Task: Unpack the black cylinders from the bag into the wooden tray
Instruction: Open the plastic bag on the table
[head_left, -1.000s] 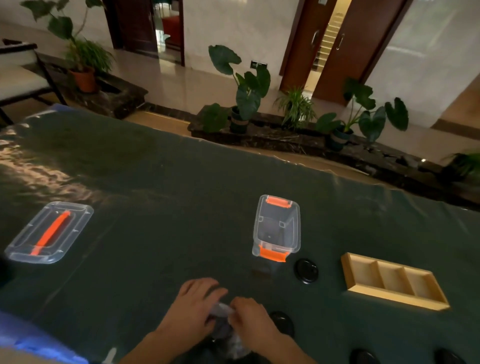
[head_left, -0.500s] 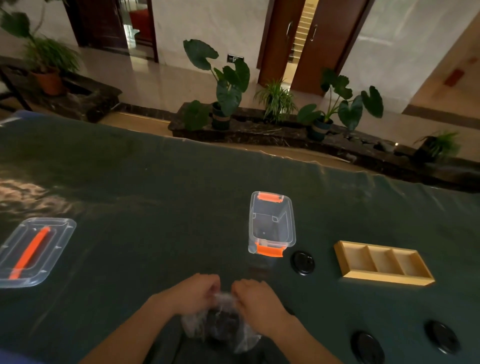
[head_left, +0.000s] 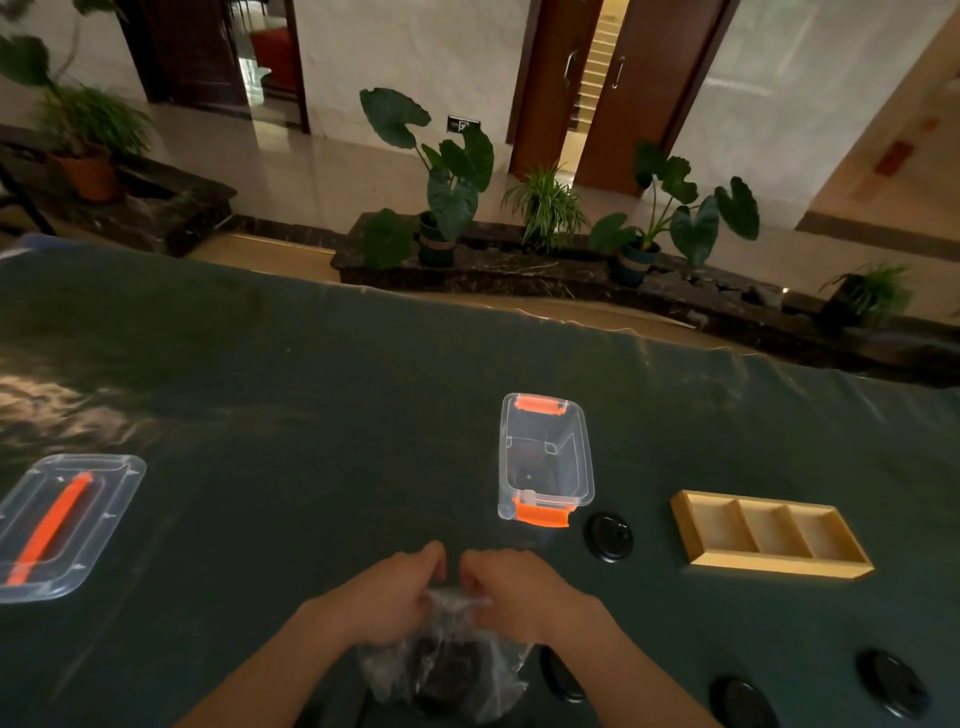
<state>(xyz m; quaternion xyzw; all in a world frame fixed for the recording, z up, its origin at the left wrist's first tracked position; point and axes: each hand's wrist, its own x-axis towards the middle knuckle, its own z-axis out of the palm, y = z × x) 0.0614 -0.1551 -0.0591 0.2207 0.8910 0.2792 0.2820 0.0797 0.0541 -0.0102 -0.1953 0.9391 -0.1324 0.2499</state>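
- Clear crinkled bag (head_left: 447, 660) near the table's (head_left: 311, 415) near edge, dark cylinders (head_left: 449, 670) dimly visible inside.
- Left hand (head_left: 387, 597) and right hand (head_left: 511, 590) each pinch the bag's gathered top.
- Wooden tray (head_left: 769, 535), three compartments, toward the right edge.

Building lobby: polished floor (head_left: 363, 171), potted plants (head_left: 447, 187), wooden doors (head_left: 644, 88).
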